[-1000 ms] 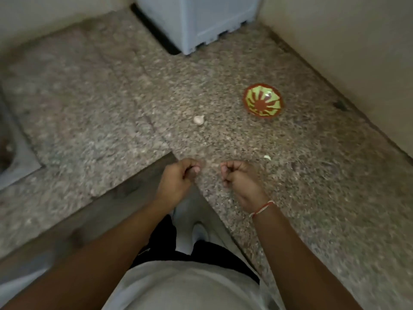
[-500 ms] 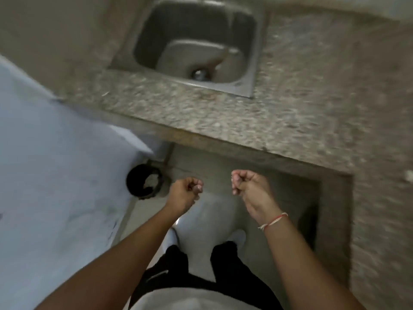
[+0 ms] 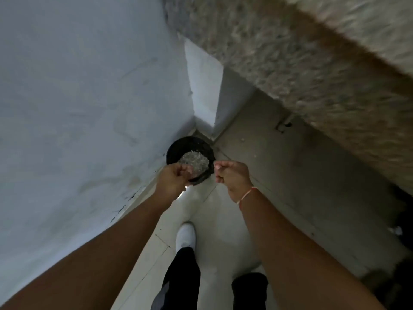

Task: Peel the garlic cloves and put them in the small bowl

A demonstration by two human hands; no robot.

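Looking down from my head: my left hand [image 3: 173, 179] and right hand [image 3: 232, 175] are both curled into loose fists, near each other but apart; whether either pinches anything I cannot tell. Just beyond them, on the floor, stands a black bin [image 3: 190, 151]. No garlic or bowl is in view. My white shoe [image 3: 185, 236] is below my hands.

Two hands: a left hand [image 3: 173, 179] and a right hand [image 3: 232, 175], both with curled fingers [image 3: 220, 168]. One black bin [image 3: 176, 148] stands on the floor in the corner, by the bench [image 3: 312, 70] end. One white shoe [image 3: 185, 236] shows fully. One thread bracelet [image 3: 245, 194]. Two small pale scraps [image 3: 255, 155] lie on the floor.
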